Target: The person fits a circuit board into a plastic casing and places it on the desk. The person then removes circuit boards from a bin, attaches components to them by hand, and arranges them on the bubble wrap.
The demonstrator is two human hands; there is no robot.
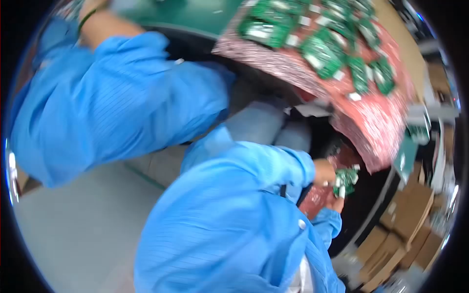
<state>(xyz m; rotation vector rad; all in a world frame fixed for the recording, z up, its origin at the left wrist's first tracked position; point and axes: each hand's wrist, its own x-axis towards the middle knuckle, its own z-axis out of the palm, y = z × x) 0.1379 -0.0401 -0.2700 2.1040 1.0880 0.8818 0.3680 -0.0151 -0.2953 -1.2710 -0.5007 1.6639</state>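
At the right of centre, my left hand (322,173) grips the edge of a small bunch of green circuit boards (346,180) with white parts on them. My right hand (337,203) holds the same bunch from below in the view, its fingers close to a white piece. Blur hides exactly how the fingers sit on the boards. Pink bubble wrap (315,199) shows beside and beneath my hands. Blue sleeves cover both my arms.
More green circuit boards (320,51) lie on pink wrap (273,58) over the table at the top. A co-worker in a blue smock (117,107) sits at the left, one forearm on a green mat (181,17). Cardboard boxes (408,207) stand at the right.
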